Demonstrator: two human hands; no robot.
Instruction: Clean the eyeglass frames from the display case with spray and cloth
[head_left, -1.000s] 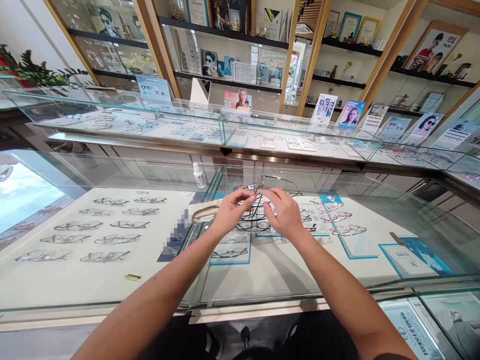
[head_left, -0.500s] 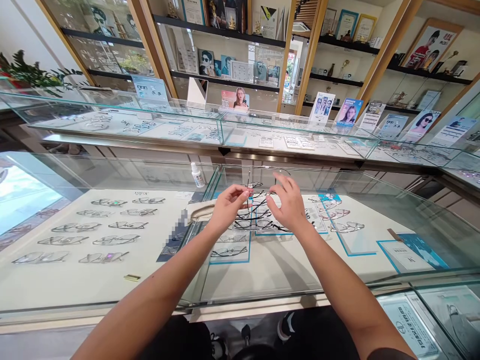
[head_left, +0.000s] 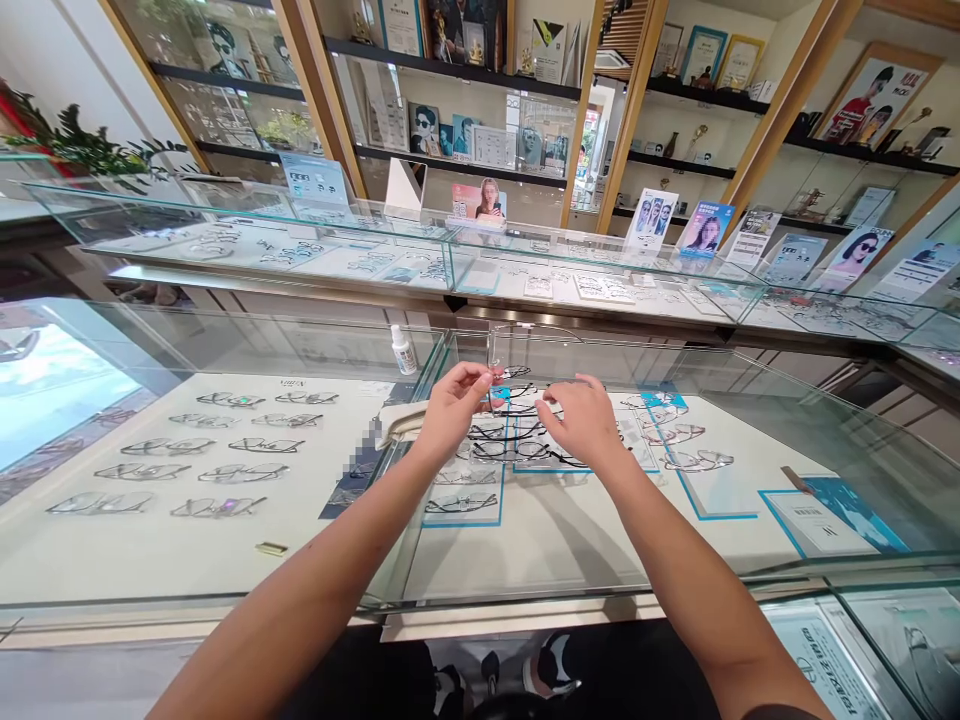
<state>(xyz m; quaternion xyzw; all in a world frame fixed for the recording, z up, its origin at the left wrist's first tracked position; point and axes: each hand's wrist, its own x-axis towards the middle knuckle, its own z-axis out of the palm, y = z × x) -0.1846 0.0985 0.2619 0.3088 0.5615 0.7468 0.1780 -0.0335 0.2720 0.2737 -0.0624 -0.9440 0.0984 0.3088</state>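
Note:
My left hand (head_left: 454,405) is closed, its thumb and fingers pinching one side of a thin-framed pair of eyeglasses (head_left: 526,325). The glasses are raised above the glass counter, and their clear lenses are hard to make out against the background. To the right and slightly lower is my right hand (head_left: 589,415), its thumb and fingers apart, with no clear hold on anything. Beneath both hands, dark-rimmed display glasses (head_left: 510,450) lie in rows inside the case; my hands hide some of them.
A white bottle (head_left: 403,350) and a beige pouch-like item (head_left: 405,422) are left of my hands. More eyeglasses (head_left: 244,472) fill the left case. Behind runs another glass showcase (head_left: 450,265) with upright advertising cards. A small gold-coloured piece (head_left: 271,548) lies at front left.
My right hand has come down and away from the raised glasses, its fingers less spread. My left hand keeps its pinch on them. The view has shifted slightly.

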